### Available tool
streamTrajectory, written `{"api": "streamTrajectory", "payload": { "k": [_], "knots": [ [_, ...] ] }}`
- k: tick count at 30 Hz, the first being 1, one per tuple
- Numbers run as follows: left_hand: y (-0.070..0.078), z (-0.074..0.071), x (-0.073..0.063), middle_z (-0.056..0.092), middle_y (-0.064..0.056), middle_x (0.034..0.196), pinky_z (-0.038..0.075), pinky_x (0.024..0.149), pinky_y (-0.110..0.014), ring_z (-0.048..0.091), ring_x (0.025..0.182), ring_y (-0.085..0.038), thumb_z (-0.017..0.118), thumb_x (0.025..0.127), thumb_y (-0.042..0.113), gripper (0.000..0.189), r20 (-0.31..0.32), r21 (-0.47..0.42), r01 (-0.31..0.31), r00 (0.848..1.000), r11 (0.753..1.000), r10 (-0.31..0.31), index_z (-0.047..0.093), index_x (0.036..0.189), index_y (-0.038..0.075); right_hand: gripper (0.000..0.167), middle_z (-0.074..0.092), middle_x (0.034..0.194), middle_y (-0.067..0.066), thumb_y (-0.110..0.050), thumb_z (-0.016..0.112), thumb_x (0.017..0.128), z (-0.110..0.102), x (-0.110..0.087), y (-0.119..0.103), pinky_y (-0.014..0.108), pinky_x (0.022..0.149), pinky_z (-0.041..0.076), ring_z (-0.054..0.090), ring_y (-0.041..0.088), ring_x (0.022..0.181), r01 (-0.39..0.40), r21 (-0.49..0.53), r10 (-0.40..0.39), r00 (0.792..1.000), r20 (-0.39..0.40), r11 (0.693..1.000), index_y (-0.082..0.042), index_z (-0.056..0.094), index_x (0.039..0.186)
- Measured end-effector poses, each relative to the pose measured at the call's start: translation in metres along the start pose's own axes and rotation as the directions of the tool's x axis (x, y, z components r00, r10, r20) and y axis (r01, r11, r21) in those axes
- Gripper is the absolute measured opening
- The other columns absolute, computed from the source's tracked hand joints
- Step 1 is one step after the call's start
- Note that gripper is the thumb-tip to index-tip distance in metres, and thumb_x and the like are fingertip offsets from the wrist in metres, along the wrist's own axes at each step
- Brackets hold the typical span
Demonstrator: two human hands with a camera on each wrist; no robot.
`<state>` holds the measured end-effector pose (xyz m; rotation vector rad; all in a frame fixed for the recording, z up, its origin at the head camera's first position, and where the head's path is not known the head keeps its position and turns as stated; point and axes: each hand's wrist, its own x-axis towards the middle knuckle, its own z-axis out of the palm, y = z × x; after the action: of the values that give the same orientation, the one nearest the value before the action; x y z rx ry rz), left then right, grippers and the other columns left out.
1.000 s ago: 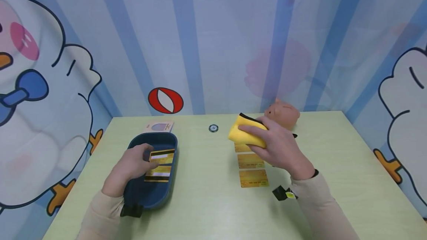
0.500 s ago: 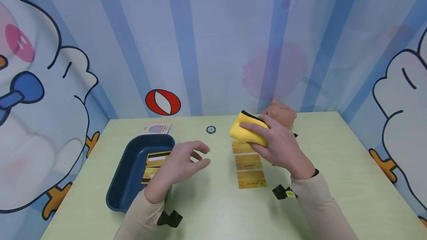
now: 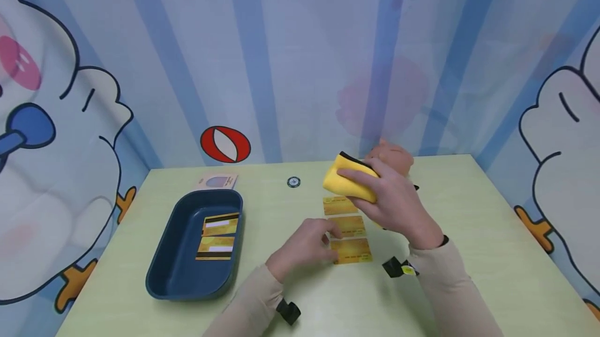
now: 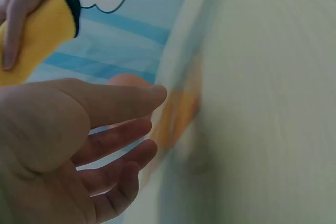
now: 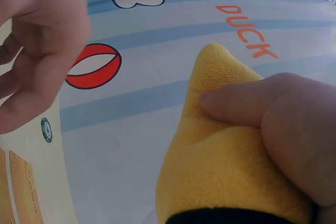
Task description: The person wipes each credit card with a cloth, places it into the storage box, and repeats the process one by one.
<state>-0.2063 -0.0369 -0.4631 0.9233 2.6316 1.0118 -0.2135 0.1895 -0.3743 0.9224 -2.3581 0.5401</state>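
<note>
Pale-green flat tabletop extends from the right hand to its right edge; a gap parts the dark-blue rounded-rectangular tray from gold rectangular cards; the loosely bent left hand, gripping nothing, is at their left edges; the right grasps a fuzzy yellow black-edged cloth beyond them.

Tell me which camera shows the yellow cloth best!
The right wrist view: the cloth is biggest there, and its fuzz shows. The head view shows it smaller, partly behind the right grip. The left wrist view cuts it off at the picture's left edge.
</note>
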Motion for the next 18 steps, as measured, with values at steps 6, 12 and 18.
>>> {"api": "streamTrajectory", "payload": {
  "k": [6,12,18],
  "knots": [
    [-0.0004,0.0092,0.0004,0.072,0.001,0.102,0.052,0.078,-0.022,0.061,0.086,-0.013,0.094,0.077,0.014,0.037,0.016,0.137,-0.012,1.000,0.990,0.010,0.074,0.108,0.010,0.051,0.064,0.122,0.015,-0.024,0.084,0.088,0.0000,0.0019,-0.0010,0.038,0.059,0.054,0.062,0.028,0.099,-0.001,0.003,0.001,1.000,0.007,1.000,-0.026,0.069,0.137],
    [0.0016,0.0113,0.0022,0.073,0.002,0.105,0.055,0.089,-0.025,0.061,0.094,-0.009,0.095,0.075,0.015,0.040,0.027,0.202,0.011,0.999,0.979,-0.017,0.074,0.109,0.011,0.052,0.064,0.125,0.015,-0.024,0.084,0.088,0.0005,0.0027,-0.0026,0.038,0.061,0.054,0.064,0.028,0.100,-0.004,0.005,0.003,1.000,0.022,1.000,-0.026,0.069,0.137],
    [0.0016,0.0131,0.0050,0.071,0.004,0.101,0.054,0.086,-0.024,0.059,0.090,-0.008,0.095,0.073,0.013,0.042,0.041,0.200,0.035,0.998,0.979,-0.044,0.074,0.109,0.011,0.052,0.064,0.121,0.015,-0.022,0.085,0.087,0.0031,0.0015,-0.0032,0.035,0.058,0.051,0.062,0.025,0.091,-0.003,-0.002,0.003,1.000,0.027,1.000,-0.026,0.070,0.137]
  ]
}}
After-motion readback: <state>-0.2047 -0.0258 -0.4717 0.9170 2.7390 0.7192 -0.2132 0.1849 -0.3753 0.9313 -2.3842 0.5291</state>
